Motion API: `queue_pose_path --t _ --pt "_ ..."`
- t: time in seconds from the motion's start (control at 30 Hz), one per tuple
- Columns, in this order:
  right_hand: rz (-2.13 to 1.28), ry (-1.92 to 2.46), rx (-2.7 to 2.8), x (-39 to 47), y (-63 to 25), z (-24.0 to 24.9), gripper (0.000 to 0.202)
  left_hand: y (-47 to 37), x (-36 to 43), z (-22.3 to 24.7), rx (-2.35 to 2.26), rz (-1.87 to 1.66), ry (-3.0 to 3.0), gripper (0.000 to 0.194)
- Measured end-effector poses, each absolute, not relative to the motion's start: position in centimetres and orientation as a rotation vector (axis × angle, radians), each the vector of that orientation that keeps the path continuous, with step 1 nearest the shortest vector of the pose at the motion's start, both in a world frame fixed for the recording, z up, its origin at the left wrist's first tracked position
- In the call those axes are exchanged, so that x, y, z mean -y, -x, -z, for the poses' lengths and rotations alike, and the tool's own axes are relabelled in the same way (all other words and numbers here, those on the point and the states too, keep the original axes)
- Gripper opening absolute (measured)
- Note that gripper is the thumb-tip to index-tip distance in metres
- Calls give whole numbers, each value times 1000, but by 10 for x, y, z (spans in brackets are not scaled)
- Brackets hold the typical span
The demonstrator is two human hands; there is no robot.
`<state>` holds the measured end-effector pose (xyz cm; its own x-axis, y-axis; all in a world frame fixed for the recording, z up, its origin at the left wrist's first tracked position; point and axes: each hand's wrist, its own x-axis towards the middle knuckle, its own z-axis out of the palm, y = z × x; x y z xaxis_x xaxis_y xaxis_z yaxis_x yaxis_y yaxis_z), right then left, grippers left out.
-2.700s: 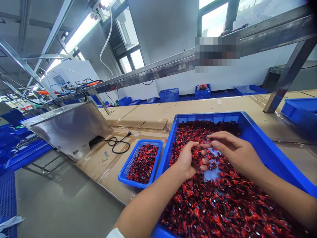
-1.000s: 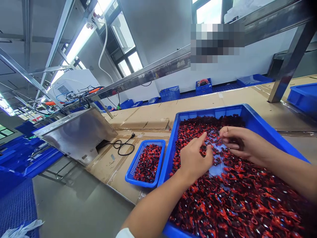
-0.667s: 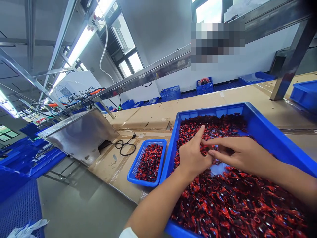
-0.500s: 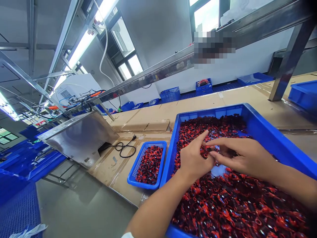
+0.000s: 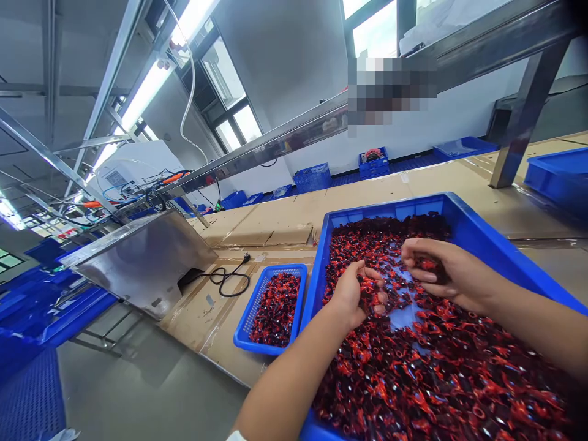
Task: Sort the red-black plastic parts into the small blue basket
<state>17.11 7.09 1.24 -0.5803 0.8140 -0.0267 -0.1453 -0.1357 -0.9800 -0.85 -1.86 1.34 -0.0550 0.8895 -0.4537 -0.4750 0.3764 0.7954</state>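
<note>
Several small glossy red-and-black pieces (image 5: 369,289) are held in the cupped left hand (image 5: 353,296) over the rectangular blue plastic bin (image 5: 484,244) at lower right; any grip by the curled right hand (image 5: 452,275) cannot be told; spillage might be caused by a loosened hold.

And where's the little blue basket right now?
In the head view, the little blue basket is on the cardboard-covered table, just left of the big blue bin, with the black plug beyond it.
</note>
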Motion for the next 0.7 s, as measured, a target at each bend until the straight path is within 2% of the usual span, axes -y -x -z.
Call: queue_pose_path --t 0.1,0.2,0.27,0.5,0.7 --pt "-1466 762 1828 -65 -168 -6 47 10 17 -10 -1071 -1084 -380 31" --pt "-960 591 2207 -58 -168 -5 29 9 16 -5 -1037 -1058 -337 28" --pt "-758 472 2315 -55 -169 -7 26 9 15 -2 -1022 -1063 -325 26" --pt "-681 251 2400 -57 -177 -7 28 15 16 -3 -944 -919 -305 16" --pt "-582 129 2397 -57 -177 0 25 13 18 -6 -911 -794 -356 16"
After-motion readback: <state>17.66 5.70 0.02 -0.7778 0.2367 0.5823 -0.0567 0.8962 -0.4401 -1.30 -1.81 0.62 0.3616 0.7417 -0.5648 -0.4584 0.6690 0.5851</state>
